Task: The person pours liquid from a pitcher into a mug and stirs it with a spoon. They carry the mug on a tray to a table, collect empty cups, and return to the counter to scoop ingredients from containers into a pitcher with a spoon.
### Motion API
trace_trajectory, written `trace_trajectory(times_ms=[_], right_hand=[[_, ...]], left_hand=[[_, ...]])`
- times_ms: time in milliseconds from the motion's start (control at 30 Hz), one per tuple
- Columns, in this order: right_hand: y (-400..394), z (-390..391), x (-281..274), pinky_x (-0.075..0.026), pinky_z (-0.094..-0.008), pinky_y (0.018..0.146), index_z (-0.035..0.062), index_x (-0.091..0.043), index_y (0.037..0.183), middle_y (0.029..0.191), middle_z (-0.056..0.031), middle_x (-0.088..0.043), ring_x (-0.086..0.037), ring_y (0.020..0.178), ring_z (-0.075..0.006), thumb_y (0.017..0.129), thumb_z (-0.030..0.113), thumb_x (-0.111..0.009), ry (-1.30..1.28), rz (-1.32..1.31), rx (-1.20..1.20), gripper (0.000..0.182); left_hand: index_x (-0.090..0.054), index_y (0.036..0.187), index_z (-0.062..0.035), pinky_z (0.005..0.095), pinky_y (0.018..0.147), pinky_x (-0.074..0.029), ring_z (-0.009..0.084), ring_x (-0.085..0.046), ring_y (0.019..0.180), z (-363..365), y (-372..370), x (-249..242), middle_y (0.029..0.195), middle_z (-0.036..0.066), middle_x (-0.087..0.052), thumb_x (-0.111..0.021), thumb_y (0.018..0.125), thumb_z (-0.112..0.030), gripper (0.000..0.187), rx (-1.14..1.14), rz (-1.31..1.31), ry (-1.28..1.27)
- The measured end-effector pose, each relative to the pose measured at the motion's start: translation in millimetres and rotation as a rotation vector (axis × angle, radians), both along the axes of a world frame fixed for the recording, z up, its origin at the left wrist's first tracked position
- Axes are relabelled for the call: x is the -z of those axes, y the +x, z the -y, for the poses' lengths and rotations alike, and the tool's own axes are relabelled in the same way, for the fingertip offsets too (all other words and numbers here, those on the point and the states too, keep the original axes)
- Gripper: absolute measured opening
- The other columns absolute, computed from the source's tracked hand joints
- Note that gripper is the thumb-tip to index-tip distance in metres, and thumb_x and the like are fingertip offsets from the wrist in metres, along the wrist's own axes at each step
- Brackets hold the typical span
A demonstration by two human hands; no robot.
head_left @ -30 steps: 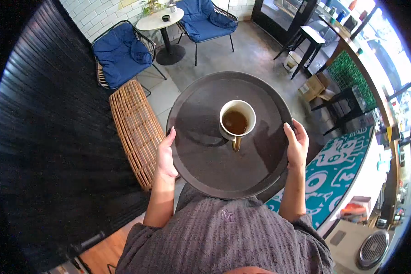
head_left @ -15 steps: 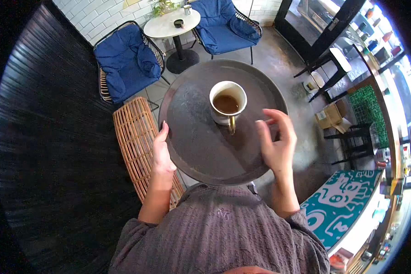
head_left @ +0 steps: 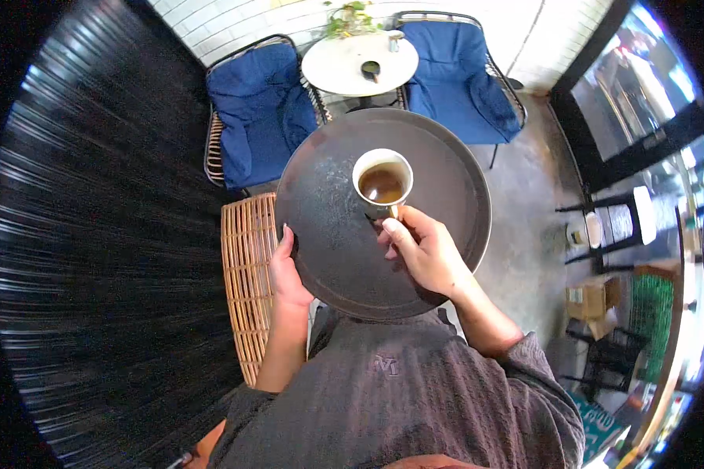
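Note:
A round dark brown tray (head_left: 332,258) is in front of my torso. My left hand (head_left: 287,273) grips its left edge, thumb up along the rim and the other fingers hidden underneath. On the tray stands a white cup (head_left: 382,173) with brown liquid inside, its gold handle (head_left: 394,211) turned toward me. My right hand (head_left: 426,254) reaches over the tray from the right, with thumb and fingers pinched on that handle. Wet-looking marks spread over the tray's surface left of the cup.
Beyond the tray is a white round table (head_left: 328,66) with a small dark dish (head_left: 371,70), between two blue-cushioned chairs (head_left: 262,109). A rattan bench (head_left: 246,289) is at left by a black curtain-like wall (head_left: 117,234). Stools and a cardboard box (head_left: 590,299) stand at right.
My right hand has moved left from the tray's right side and closed on the cup's handle. My left hand still holds the tray. The view has shifted, bringing the table nearer.

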State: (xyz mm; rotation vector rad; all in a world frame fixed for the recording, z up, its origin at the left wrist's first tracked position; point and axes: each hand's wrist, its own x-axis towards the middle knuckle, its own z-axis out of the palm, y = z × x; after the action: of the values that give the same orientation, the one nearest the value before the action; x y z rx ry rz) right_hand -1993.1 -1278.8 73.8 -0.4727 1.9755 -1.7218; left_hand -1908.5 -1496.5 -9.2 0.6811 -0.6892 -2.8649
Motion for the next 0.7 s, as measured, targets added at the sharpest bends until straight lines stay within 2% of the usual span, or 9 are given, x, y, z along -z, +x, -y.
trace_trajectory(times_ms=[67, 300, 400, 467, 533, 600, 667, 700], right_hand=[[-38, 19, 3, -0.048, -0.0228, 0.064, -0.0022, -0.060, 0.103, 0.080, -0.0019, -0.061, -0.054, 0.066, -0.0062, 0.100, 0.018, -0.049, 0.074, -0.009, -0.074, 0.023], [-158, 117, 47, -0.047, -0.0215, 0.064, -0.0014, -0.060, 0.098, 0.080, -0.0014, -0.059, -0.055, 0.066, -0.0067, 0.100, 0.018, -0.047, 0.004, 0.045, -0.095, 0.023], [-219, 156, 42, -0.047, -0.0213, 0.064, -0.0014, -0.059, 0.098, 0.080, -0.0017, -0.059, -0.056, 0.067, -0.0071, 0.101, 0.018, -0.047, 0.045, 0.058, -0.092, 0.023], [-262, 183, 35, -0.048, -0.0219, 0.065, -0.0014, -0.059, 0.099, 0.080, -0.0022, -0.059, -0.057, 0.068, -0.0077, 0.101, 0.018, -0.047, 0.013, 0.103, -0.048, 0.023], [-303, 201, 34, -0.049, -0.0232, 0.064, -0.0020, -0.059, 0.097, 0.078, -0.0029, -0.060, -0.058, 0.068, -0.0084, 0.100, 0.018, -0.049, 0.014, 0.015, -0.006, 0.023], [-345, 217, 42, -0.049, -0.0232, 0.065, -0.0028, -0.059, 0.095, 0.078, -0.0033, -0.060, -0.058, 0.069, -0.0088, 0.100, 0.017, -0.049, -0.025, -0.061, 0.009, 0.023], [-380, 235, 43, -0.050, -0.0241, 0.066, -0.0031, -0.059, 0.092, 0.078, -0.0034, -0.060, -0.058, 0.071, -0.0089, 0.100, 0.016, -0.047, -0.026, -0.104, 0.048, 0.023], [-401, 240, 50, -0.050, -0.0244, 0.066, -0.0027, -0.060, 0.091, 0.077, -0.0031, -0.061, -0.058, 0.071, -0.0085, 0.100, 0.016, -0.046, 0.056, -0.195, 0.031, 0.024]], left_hand=[[-0.049, 0.132, -0.0060, 0.0459, 0.101, -0.040, 0.0299, -0.053, 0.118, 14, -24, 4, 0.130, 0.009, -0.056, -0.043, 0.099, -0.039, 0.046, 0.005, -0.032, 0.048], [-0.049, 0.132, -0.0051, 0.0469, 0.102, -0.040, 0.0301, -0.053, 0.118, 105, -126, 43, 0.131, 0.010, -0.055, -0.044, 0.099, -0.039, 0.048, -0.097, -0.069, 0.071], [-0.049, 0.132, -0.0051, 0.0471, 0.101, -0.041, 0.0301, -0.054, 0.116, 161, -181, 60, 0.131, 0.011, -0.055, -0.044, 0.099, -0.040, 0.048, -0.169, 0.018, 0.063], [-0.050, 0.131, -0.0055, 0.0465, 0.099, -0.043, 0.0297, -0.056, 0.114, 204, -213, 66, 0.130, 0.011, -0.056, -0.044, 0.098, -0.040, 0.048, -0.112, -0.029, 0.065], [-0.050, 0.130, -0.0056, 0.0456, 0.098, -0.044, 0.0295, -0.057, 0.112, 237, -240, 66, 0.128, 0.011, -0.057, -0.045, 0.098, -0.041, 0.048, -0.135, -0.040, 0.097], [-0.050, 0.130, -0.0054, 0.0455, 0.098, -0.044, 0.0293, -0.057, 0.111, 263, -258, 52, 0.127, 0.011, -0.058, -0.044, 0.098, -0.042, 0.048, -0.216, 0.126, -0.025], [-0.049, 0.130, -0.0049, 0.0458, 0.097, -0.044, 0.0295, -0.057, 0.111, 285, -270, 60, 0.126, 0.011, -0.058, -0.044, 0.098, -0.042, 0.049, -0.251, 0.144, -0.039], [-0.049, 0.130, -0.0047, 0.0457, 0.097, -0.044, 0.0295, -0.056, 0.112, 297, -274, 67, 0.127, 0.011, -0.057, -0.043, 0.099, -0.042, 0.049, -0.284, 0.137, -0.067]])
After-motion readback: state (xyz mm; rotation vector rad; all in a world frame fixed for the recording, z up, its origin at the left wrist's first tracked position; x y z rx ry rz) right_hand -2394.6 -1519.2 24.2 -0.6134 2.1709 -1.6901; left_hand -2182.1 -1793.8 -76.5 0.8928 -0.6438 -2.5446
